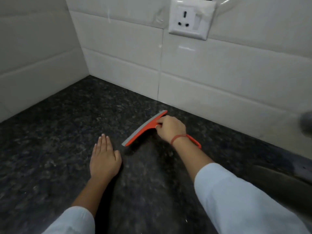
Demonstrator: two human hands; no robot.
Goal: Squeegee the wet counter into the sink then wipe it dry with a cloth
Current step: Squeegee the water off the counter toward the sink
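An orange squeegee (pixel 143 130) with a grey rubber blade lies blade-down on the dark speckled granite counter (pixel 50 141), near the back wall. My right hand (pixel 170 128) is closed around its handle, whose orange loop end sticks out past my wrist. My left hand (pixel 103 157) rests flat on the counter, fingers together, just left of the blade's near end and holding nothing. At the right edge a dark curved rim (pixel 278 179) shows, probably the sink; the view does not make it certain. No cloth is in sight.
White tiled walls (pixel 211 78) meet in a corner at the back left of the counter. A white wall socket (pixel 190 17) is mounted above the squeegee. A blurred grey object (pixel 306 124) sits at the far right edge.
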